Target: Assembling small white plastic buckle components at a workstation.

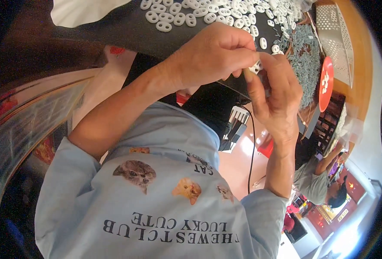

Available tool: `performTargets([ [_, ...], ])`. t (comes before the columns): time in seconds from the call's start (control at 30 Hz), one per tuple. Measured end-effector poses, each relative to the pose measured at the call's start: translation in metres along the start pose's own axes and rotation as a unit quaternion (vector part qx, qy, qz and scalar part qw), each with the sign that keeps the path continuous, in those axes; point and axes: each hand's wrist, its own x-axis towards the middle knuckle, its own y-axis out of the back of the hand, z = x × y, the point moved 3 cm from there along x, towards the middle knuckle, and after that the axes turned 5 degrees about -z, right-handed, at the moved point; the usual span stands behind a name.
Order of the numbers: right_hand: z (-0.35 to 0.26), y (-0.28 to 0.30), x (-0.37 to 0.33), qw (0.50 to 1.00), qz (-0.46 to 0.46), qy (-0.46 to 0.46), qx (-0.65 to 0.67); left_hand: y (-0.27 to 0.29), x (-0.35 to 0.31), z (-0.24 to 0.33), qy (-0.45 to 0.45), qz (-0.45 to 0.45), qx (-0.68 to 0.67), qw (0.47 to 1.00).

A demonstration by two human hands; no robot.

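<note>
My two hands meet over the near edge of a dark table (113,36). My right hand (279,88) pinches a small white oval piece with two holes (256,67) between thumb and forefinger. Close against it, my left hand (214,54) has its fingers curled and its thumb and forefinger pressed together at the piece. Whatever those left fingertips grip is hidden. Just beyond the hands, many similar white two-hole pieces (191,20) lie loose across the tabletop. A heap of small grey-blue parts (305,64) spreads to the right of my right hand.
A red plate (326,101) holding several white pieces stands right of the heap, near a white perforated basket (335,43). A white curved sheet or tray (83,13) lies far left. A black cable (252,159) hangs below. Another person (318,181) is at the right.
</note>
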Motion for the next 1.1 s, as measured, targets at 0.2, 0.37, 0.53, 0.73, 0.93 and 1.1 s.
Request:
performTargets([
  [0.2,-0.001,-0.001,-0.001,1.000,-0.005,-0.010,-0.005,0.000,0.000,0.001,0.006,-0.008,0.010,1.000],
  [0.37,-0.002,-0.003,-0.002,1.000,0.007,-0.008,-0.015,0.001,-0.001,0.002,0.000,-0.004,0.020,1.000],
  [0.53,-0.007,-0.003,-0.005,0.999,0.016,-0.024,-0.034,0.000,-0.001,0.003,0.014,-0.008,-0.006,1.000],
  [0.73,-0.010,-0.005,-0.004,0.998,0.023,-0.021,-0.047,0.001,-0.001,0.005,0.013,-0.010,0.001,1.000],
  [0.93,-0.008,-0.004,-0.003,0.999,0.011,-0.005,-0.052,0.002,0.000,0.004,0.012,-0.014,-0.004,1.000],
  [1.1,-0.007,-0.004,-0.003,0.999,0.018,0.003,-0.050,0.002,0.000,0.002,0.010,-0.017,-0.002,1.000],
])
